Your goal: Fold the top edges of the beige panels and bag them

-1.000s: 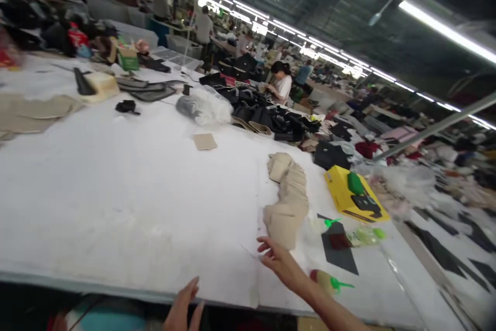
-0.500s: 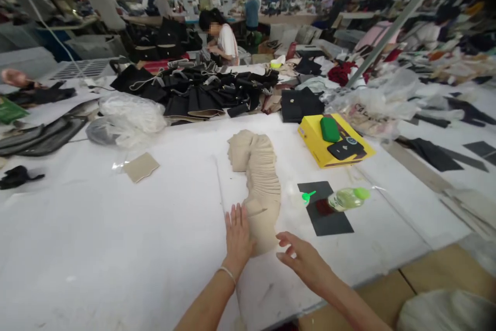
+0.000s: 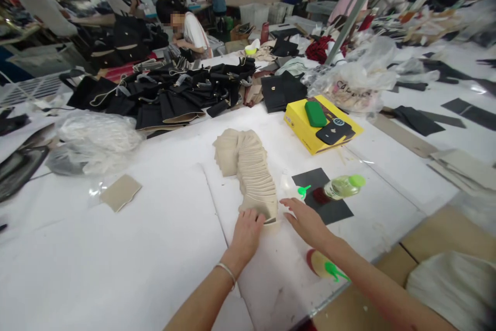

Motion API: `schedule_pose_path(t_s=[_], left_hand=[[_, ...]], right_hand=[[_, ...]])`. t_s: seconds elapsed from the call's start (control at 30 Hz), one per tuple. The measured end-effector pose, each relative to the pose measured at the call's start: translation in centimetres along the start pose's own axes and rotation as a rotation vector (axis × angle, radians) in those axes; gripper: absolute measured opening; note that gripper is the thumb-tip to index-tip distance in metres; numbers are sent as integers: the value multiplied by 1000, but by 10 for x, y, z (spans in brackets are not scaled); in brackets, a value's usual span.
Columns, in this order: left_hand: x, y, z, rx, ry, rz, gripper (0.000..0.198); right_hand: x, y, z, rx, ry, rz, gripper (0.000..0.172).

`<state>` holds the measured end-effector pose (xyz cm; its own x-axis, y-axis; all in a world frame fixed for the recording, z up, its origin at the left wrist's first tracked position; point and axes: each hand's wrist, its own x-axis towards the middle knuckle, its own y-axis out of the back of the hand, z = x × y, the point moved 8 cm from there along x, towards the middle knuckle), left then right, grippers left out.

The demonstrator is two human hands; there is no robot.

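Note:
Overlapping beige pieces, which look like fabric or thin leather, lie in a curved fanned row [image 3: 256, 171] on the white table. My left hand [image 3: 247, 232] is at the row's near end, its fingers bent over the edge of the nearest beige piece. A dark gap shows under that edge, beside my fingertips. Just right of the row, my right hand [image 3: 306, 220] hovers with fingers apart and holds nothing. One separate beige piece [image 3: 121, 192] lies to the left. Near my right forearm lies a bottle with a green nozzle [image 3: 321, 264], partly hidden by the arm.
A green-capped bottle [image 3: 343, 187] and a green-tipped clear container [image 3: 292, 186] lie by a dark sheet [image 3: 336, 209]. Behind them sits a yellow box [image 3: 300, 127] carrying a green case and a phone. Black bag parts [image 3: 170, 96] are heaped at the back, where a person [image 3: 196, 36] works.
My left hand has gone from lying flat on the nearest piece to bent fingers at its edge. My view has shifted, and the bottle near my right forearm has come into sight.

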<state>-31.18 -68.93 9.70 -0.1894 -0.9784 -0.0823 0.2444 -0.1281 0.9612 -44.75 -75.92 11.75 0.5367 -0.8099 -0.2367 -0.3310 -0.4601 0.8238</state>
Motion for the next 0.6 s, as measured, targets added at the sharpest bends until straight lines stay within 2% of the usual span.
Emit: schedule_pose_path(t_s=[0.13,0.33,0.4,0.53,0.6], left_hand=[[16,1,-1,48,-38,5,22],[19,-8,-1,91,-15,31,24],[20,-10,-3,100,-3,48,32],[24,-12,-9,112,36,92,62],[27,-13,-10,115,47,104,64]], right_hand=[[23,-10,0,-61,44,-8,36],[49,-26,-1,-115,91,-19,31],[50,-26,-1,-119,108,-21,27],[47,-21,-2,-100,166,-41,20],[49,-17,0,-91,187,-47,24]])
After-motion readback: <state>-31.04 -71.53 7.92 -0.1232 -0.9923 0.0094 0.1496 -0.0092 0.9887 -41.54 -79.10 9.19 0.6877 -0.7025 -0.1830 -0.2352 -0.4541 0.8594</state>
